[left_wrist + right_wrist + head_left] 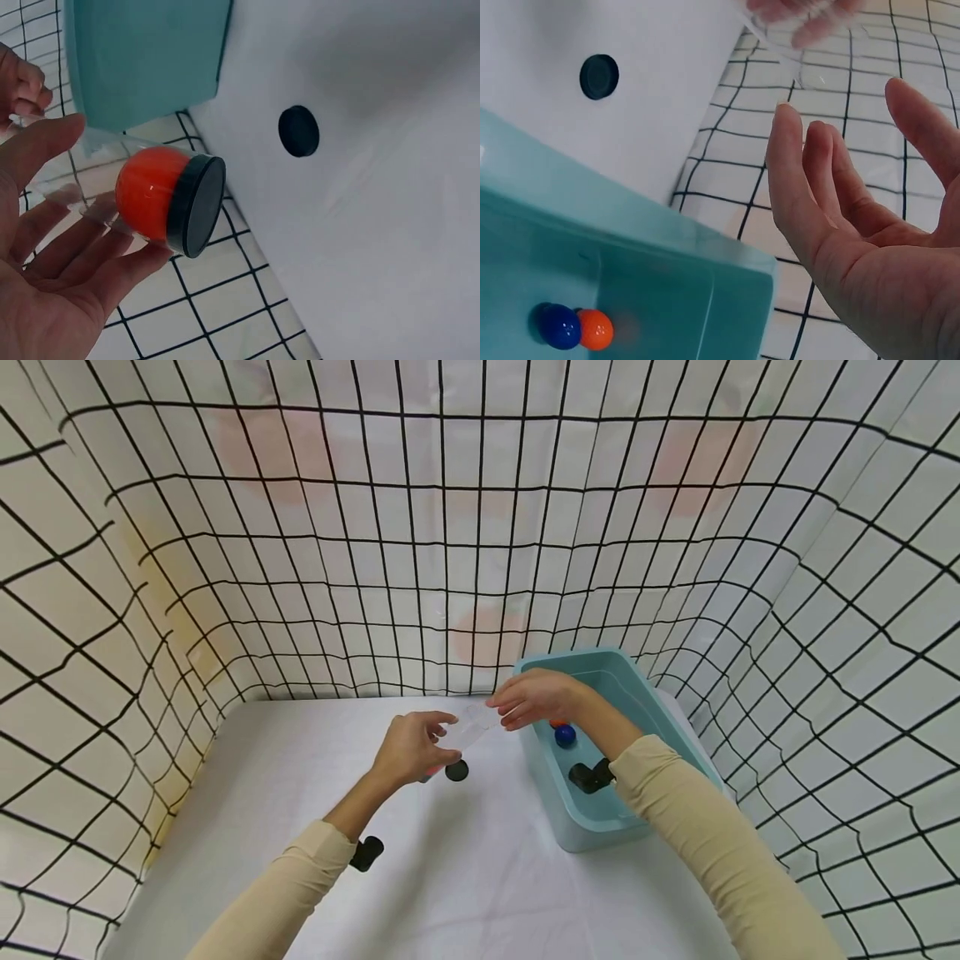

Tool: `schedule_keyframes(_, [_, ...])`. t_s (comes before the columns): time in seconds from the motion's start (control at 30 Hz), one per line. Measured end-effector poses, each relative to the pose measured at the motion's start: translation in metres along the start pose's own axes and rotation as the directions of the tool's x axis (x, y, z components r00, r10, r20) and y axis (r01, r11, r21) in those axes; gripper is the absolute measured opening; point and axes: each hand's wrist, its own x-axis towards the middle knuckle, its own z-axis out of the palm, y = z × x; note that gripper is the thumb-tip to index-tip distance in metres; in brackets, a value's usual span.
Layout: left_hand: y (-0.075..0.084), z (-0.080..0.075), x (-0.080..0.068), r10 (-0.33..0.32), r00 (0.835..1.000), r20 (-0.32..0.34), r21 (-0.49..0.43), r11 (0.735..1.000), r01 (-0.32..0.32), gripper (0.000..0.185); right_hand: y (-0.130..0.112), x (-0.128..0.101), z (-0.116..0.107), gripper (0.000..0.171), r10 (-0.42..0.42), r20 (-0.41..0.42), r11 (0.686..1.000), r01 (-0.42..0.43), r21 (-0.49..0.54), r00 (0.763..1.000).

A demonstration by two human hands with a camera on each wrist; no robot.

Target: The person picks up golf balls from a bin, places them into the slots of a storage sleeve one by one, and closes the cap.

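My left hand (411, 747) grips a clear plastic tube (476, 727) between thumb and fingers, tilted above the table. An orange ball (152, 193) lies inside it against the black cap (201, 206) on its lower end. My right hand (542, 695) is at the tube's other end; in the right wrist view its fingers (791, 161) are spread and gently bent with nothing between them. That end of the tube shows just beyond the fingertips. A loose black round cap (299, 131) lies on the white table below the hands.
A teal bin (566, 837) stands at the right, under my right forearm. It holds a blue ball (560, 326), an orange ball (595, 329) and black pieces (588, 777). Another black piece (367, 853) lies by my left wrist. Black netting (337, 610) surrounds the table (480, 893).
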Motion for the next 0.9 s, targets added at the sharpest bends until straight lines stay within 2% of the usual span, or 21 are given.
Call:
schedule_keyframes(0.3, [-0.014,-0.009,-0.005,-0.008,1.000,-0.011,-0.002,1.000,0.008,0.048,0.010,-0.006,-0.038,0.049,0.000,-0.070,0.994,0.008,0.108,0.998])
schedule_keyframes(0.57, [-0.022,-0.016,-0.009,-0.039,0.999,-0.013,0.003,0.999,0.039,0.049,0.031,-0.006,-0.066,0.053,0.000,-0.200,0.989,0.030,0.146,0.980])
schedule_keyframes(0.7, [-0.025,-0.019,-0.011,-0.061,0.998,-0.011,-0.006,0.998,0.061,0.049,0.043,-0.004,-0.076,0.054,0.048,-0.263,0.981,0.004,0.193,0.964])
schedule_keyframes(0.9, [-0.030,-0.023,-0.015,-0.085,0.996,-0.010,-0.026,0.996,0.085,0.049,0.067,0.007,-0.088,0.060,0.140,-0.306,0.968,-0.064,0.244,0.942])
